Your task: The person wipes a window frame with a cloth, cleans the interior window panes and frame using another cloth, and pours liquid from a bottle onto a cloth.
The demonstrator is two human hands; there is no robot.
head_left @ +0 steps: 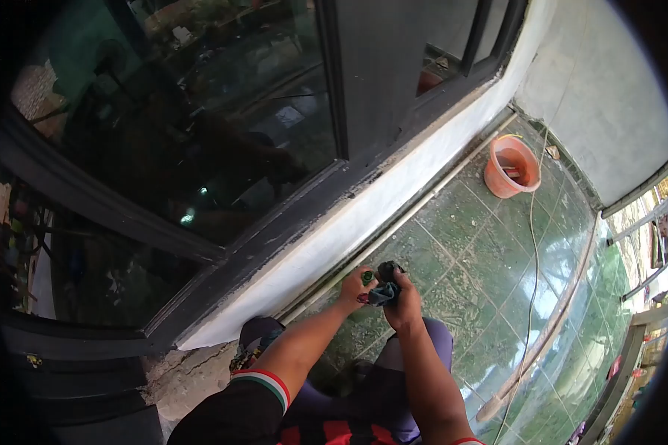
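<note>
Clasping a dark cloth (383, 295) in my right hand (406, 302), I have it left of the orange bucket (500, 185) and nearer to me. My left hand (353, 289) is closed around a small green thing (367, 277) with a round end, just beside the cloth; what it is, I cannot tell. The cloth looks soft and crumpled, so I judge it light, limp and hard to damage, with a thick bunched fold the surest hold. The green thing seems smooth and stiff, perhaps a bit slippery, best gripped about its sides. Under the bucket spreads a grimy green tiled floor (460, 256); left of the bucket, a thin straight pipe (416, 207) follows a rough white wall (416, 174).
</note>
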